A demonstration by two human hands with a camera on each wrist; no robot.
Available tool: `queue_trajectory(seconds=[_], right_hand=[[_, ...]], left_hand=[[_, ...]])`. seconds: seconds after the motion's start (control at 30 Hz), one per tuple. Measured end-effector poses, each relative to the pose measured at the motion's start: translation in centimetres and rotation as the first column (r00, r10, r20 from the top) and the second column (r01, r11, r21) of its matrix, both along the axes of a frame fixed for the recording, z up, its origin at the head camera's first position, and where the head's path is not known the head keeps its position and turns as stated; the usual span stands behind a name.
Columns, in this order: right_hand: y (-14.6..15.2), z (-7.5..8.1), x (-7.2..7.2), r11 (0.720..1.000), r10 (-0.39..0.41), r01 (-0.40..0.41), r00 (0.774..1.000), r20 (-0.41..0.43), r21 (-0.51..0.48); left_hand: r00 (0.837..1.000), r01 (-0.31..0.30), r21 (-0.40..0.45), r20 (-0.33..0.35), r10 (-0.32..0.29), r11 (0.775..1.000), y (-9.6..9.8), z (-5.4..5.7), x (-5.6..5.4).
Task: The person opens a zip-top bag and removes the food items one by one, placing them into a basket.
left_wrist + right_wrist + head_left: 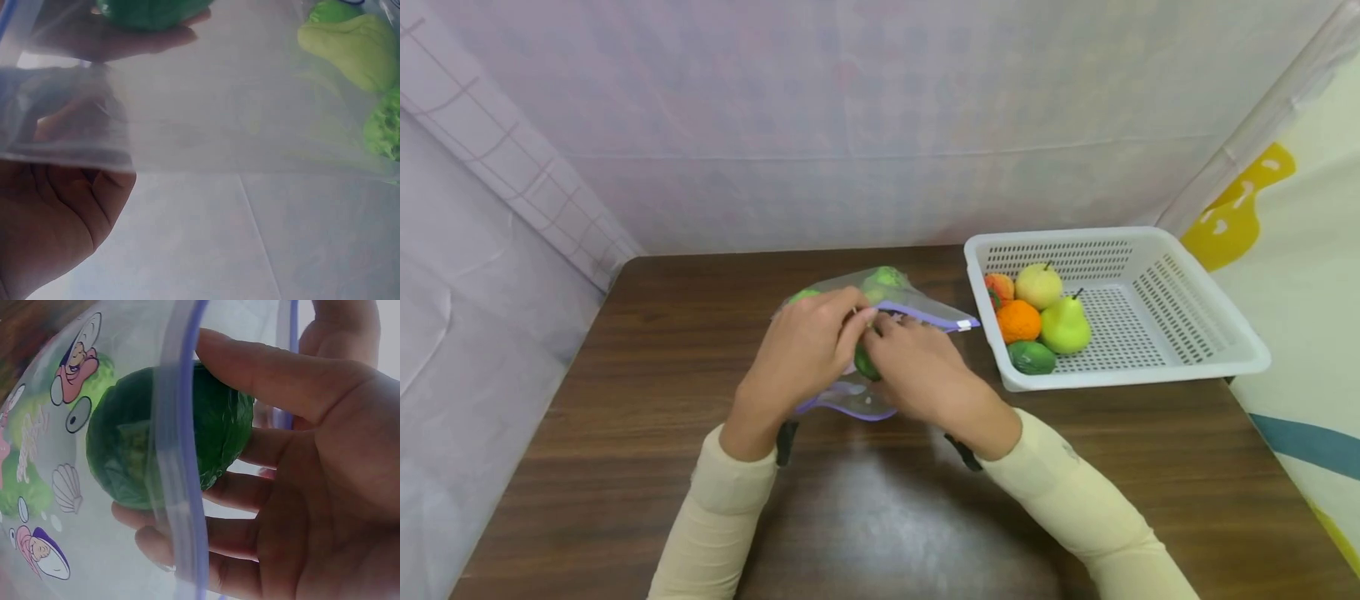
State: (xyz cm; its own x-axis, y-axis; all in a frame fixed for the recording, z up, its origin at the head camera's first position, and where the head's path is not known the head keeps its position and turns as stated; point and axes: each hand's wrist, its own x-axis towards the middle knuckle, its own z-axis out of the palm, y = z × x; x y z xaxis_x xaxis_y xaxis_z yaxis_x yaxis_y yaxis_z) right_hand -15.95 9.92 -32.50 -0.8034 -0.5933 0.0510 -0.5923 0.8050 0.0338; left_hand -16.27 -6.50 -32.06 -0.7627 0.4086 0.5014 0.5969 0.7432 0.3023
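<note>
A clear zip bag [925, 313] with purple zip edges and printed cartoon figures lies between the hands. My left hand [797, 354] pinches the bag's edge near its mouth. Fingers and thumb of my right hand [925, 368] curl round a smooth, dark green, rounded piece of produce [226, 419]. It sits partly inside the bag's mouth, its far half seen through the plastic. In the left wrist view, a yellow-green, pear-shaped piece [356, 53] and a bright green bumpy one [386, 128] show inside the bag.
To the right stands a white slotted basket [1195, 371]. In its left part lie a green pear [1065, 326], a pale yellow round fruit [1038, 287], an orange [1019, 322], a red-orange fruit [1000, 287] and a dark green piece [1032, 358]. A dark wooden table [647, 400] lies underneath.
</note>
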Motion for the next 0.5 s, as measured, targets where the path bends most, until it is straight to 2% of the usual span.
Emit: queue_trajectory(seconds=[0.5], right_hand=[[1.5, 1.7, 2.4, 0.994, 0.096, -0.1, 0.992, -0.085, -0.047]], left_hand=[[1.0, -0.009, -0.005, -0.002, 0.009, 1.0, 0.0, 0.1, -0.1]])
